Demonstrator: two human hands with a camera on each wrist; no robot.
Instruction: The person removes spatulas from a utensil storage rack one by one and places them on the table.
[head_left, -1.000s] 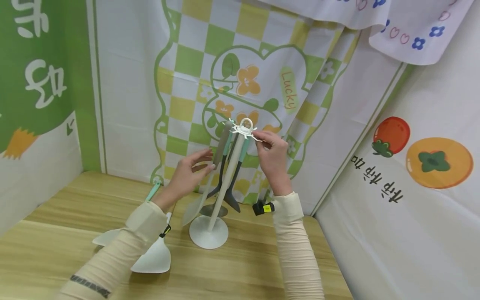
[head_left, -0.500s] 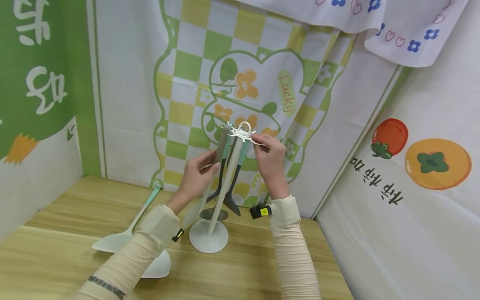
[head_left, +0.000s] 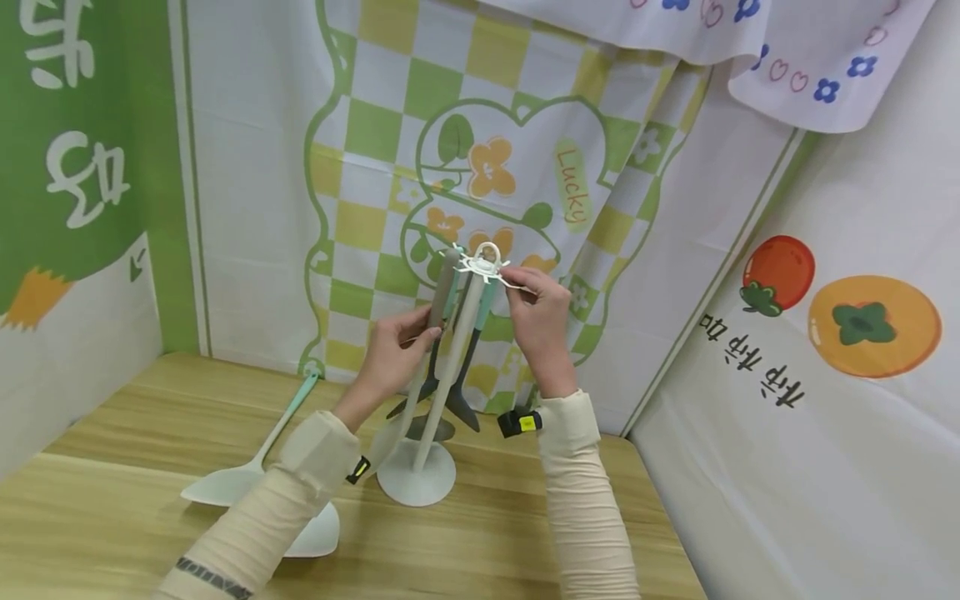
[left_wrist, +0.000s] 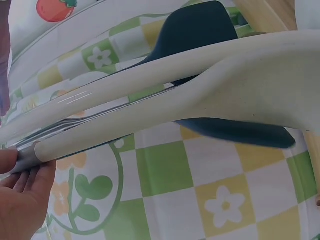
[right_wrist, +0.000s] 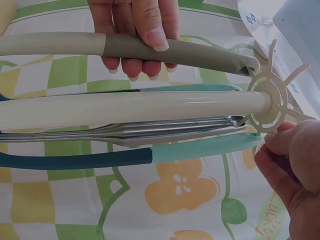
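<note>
Standing on the pale wooden table [head_left: 525,517], a white pole stand with a round base [head_left: 448,375] is topped by a spoked white hook ring [head_left: 481,266], pinched at its right side between the right hand's [head_left: 542,321] thumb and fingers. By the left hand [head_left: 386,358], thumb and fingers clamped on its grey handle, a broad cream utensil [left_wrist: 200,100] is held left of the pole, handle end at the ring. Beyond the pole, a dark blue utensil with a mint handle [right_wrist: 190,154] is hung; farther left, a white turner with a mint handle [head_left: 240,477] is laid.
</note>
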